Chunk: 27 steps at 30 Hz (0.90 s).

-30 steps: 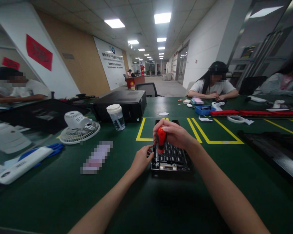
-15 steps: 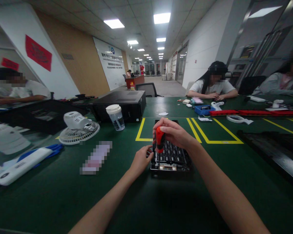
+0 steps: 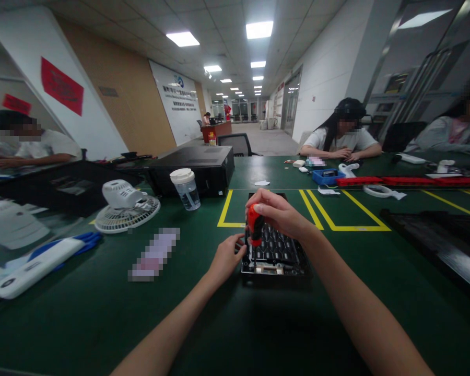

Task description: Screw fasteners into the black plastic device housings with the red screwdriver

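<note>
Now: right hand (image 3: 279,213) grip wraps red screwdriver (image 3: 254,223), upright in black case (image 3: 278,257); left hand (image 3: 226,257) at case edge, grip unclear.

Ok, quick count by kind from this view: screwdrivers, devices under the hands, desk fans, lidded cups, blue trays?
Red-handled screwdriver: 1, in right hand
Black device: 1, left hand at its edge
White desk fan: 1
Lidded cup: 1
Blue tray: 1
Total: 5
</note>
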Each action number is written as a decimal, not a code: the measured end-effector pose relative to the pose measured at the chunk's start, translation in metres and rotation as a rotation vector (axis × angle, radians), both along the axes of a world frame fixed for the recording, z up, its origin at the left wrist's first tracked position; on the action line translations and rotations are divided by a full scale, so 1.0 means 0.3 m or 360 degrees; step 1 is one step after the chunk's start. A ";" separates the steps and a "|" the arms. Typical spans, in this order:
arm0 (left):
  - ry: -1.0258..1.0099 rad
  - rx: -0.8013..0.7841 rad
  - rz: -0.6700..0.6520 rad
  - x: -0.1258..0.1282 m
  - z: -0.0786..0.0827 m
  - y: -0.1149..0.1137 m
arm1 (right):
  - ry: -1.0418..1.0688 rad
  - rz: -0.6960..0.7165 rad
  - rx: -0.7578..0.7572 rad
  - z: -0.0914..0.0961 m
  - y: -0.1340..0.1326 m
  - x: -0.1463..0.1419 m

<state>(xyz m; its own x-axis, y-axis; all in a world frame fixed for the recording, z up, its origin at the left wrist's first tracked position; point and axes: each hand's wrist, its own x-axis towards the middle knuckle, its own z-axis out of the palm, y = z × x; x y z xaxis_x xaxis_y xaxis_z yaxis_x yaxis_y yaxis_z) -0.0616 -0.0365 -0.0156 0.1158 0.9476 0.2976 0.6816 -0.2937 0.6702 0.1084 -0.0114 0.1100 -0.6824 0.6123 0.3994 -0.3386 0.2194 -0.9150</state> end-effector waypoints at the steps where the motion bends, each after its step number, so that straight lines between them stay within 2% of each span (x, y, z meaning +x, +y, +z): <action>1: 0.0002 0.0000 -0.0001 0.001 0.001 -0.001 | -0.0001 -0.0015 0.0026 -0.001 0.001 0.000; 13: 0.0012 -0.0045 0.0009 -0.002 -0.011 0.006 | -0.0051 -0.0226 0.0238 0.011 -0.002 -0.007; 27: 0.0004 -0.0034 -0.0004 -0.004 -0.014 0.009 | -0.0169 -0.0553 0.0605 0.009 -0.006 -0.009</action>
<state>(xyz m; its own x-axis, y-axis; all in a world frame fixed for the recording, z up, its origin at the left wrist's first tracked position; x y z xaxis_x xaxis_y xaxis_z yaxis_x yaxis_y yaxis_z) -0.0628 -0.0336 -0.0200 0.1191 0.9534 0.2772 0.6824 -0.2814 0.6746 0.1057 -0.0133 0.1128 -0.5134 0.6351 0.5771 -0.0967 0.6253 -0.7743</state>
